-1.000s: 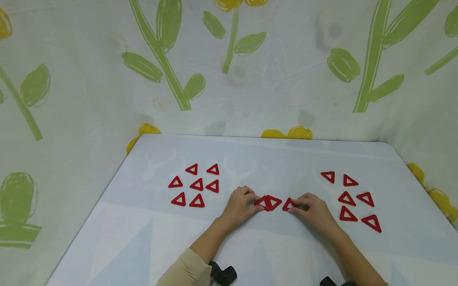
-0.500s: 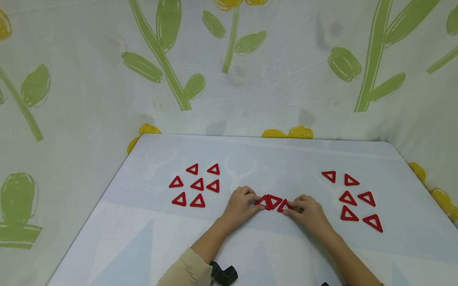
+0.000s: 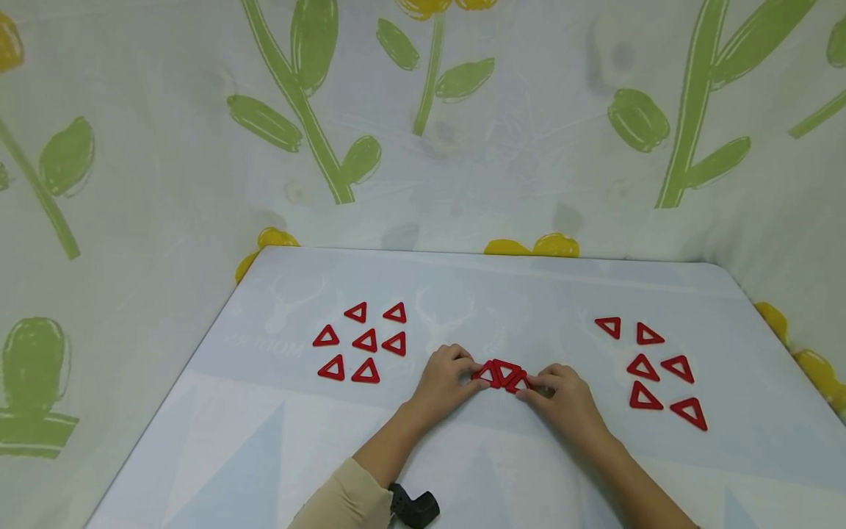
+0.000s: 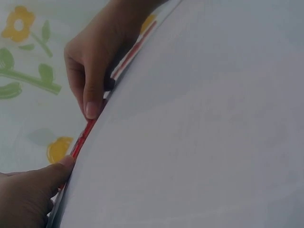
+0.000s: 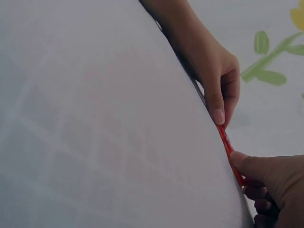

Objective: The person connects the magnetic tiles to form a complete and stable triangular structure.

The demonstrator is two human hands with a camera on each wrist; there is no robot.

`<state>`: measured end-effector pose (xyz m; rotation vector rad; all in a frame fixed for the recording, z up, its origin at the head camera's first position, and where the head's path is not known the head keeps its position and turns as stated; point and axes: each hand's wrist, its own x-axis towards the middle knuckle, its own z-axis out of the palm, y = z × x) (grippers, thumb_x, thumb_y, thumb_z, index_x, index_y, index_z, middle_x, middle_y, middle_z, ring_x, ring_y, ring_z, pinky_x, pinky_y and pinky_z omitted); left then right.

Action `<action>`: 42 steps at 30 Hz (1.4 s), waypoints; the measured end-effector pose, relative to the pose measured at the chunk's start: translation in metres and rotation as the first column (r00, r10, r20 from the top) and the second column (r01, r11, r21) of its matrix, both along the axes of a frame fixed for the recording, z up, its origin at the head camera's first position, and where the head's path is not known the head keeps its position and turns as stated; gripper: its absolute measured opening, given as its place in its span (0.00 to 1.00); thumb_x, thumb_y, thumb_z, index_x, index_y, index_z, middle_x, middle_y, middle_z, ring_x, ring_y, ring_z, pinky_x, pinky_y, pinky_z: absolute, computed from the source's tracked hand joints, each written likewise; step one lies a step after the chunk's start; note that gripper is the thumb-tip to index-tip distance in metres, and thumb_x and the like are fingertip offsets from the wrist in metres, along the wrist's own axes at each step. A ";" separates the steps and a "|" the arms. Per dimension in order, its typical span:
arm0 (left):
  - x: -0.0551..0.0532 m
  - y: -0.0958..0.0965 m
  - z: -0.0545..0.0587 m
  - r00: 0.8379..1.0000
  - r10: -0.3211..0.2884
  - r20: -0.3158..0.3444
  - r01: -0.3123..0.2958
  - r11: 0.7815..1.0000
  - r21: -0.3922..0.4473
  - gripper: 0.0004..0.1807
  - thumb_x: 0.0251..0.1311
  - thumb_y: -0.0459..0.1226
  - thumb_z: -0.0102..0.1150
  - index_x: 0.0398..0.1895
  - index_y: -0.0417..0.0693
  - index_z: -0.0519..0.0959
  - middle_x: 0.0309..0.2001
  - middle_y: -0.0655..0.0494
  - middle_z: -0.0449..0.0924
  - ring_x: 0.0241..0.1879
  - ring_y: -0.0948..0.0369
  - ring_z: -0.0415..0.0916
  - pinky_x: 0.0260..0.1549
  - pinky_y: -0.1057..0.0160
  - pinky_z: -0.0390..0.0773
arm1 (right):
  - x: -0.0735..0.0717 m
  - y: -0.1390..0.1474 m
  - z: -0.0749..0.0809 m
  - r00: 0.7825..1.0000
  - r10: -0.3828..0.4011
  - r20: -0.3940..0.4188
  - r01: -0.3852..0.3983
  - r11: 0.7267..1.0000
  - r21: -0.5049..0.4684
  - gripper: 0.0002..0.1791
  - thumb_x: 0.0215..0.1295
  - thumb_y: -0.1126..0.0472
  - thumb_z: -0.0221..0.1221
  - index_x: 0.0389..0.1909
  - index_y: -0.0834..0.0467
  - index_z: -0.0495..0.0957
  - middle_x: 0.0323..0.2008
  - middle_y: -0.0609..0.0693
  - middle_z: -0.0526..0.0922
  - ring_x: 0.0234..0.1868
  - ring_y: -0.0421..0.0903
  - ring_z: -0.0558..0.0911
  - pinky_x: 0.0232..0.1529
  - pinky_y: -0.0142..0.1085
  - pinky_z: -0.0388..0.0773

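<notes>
In the head view, a short row of three red triangle frames lies flat on the table, sides together. My left hand [image 3: 444,378] pinches the left triangle [image 3: 496,375] between thumb and fingers. The middle triangle [image 3: 507,364] points downward, between the other two. At the right end, my right hand [image 3: 570,400] pinches the right triangle [image 3: 516,380], which touches or nearly touches the middle one. Both wrist views show the red row [image 4: 81,137] edge-on, low along the tabletop, with thumb and fingers at each end.
Several loose red triangles [image 3: 366,380] lie in a group to the left. Another group of several triangles [image 3: 645,405] lies to the right. The pale table [image 3: 529,463] ends at a patterned cloth wall [image 3: 515,184]. A black device [image 3: 415,508] sits by the left wrist.
My right hand has slid its triangle leftward, closing the gap to the middle triangle. My left hand stays in place on the left triangle.
</notes>
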<state>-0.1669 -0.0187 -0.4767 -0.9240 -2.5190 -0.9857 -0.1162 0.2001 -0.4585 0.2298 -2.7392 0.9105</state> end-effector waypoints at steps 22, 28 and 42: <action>-0.003 -0.002 -0.005 0.998 -0.039 0.041 0.036 0.998 0.051 0.12 0.48 0.42 0.71 0.35 0.47 0.86 0.36 0.56 0.77 0.36 0.61 0.70 0.37 0.65 0.70 | 0.003 0.027 0.014 1.000 0.007 -0.005 -0.008 0.998 -0.061 0.19 0.42 0.63 0.74 0.40 0.60 0.85 0.33 0.46 0.81 0.32 0.40 0.76 0.33 0.26 0.77; -0.002 -0.002 -0.004 0.998 -0.042 0.041 0.040 0.998 0.052 0.12 0.48 0.42 0.71 0.35 0.47 0.86 0.36 0.56 0.77 0.36 0.60 0.71 0.37 0.65 0.71 | 0.005 0.041 0.018 1.000 -0.008 0.020 0.009 0.998 -0.063 0.20 0.44 0.60 0.73 0.42 0.59 0.85 0.36 0.47 0.80 0.33 0.39 0.75 0.32 0.25 0.75; -0.004 -0.002 -0.007 0.998 -0.057 0.040 0.056 0.998 0.039 0.12 0.49 0.42 0.71 0.37 0.48 0.86 0.38 0.57 0.76 0.37 0.61 0.71 0.38 0.66 0.70 | 0.016 0.085 0.035 0.994 -0.035 0.104 0.039 0.999 -0.030 0.23 0.49 0.53 0.71 0.46 0.57 0.83 0.39 0.48 0.79 0.36 0.40 0.74 0.33 0.25 0.73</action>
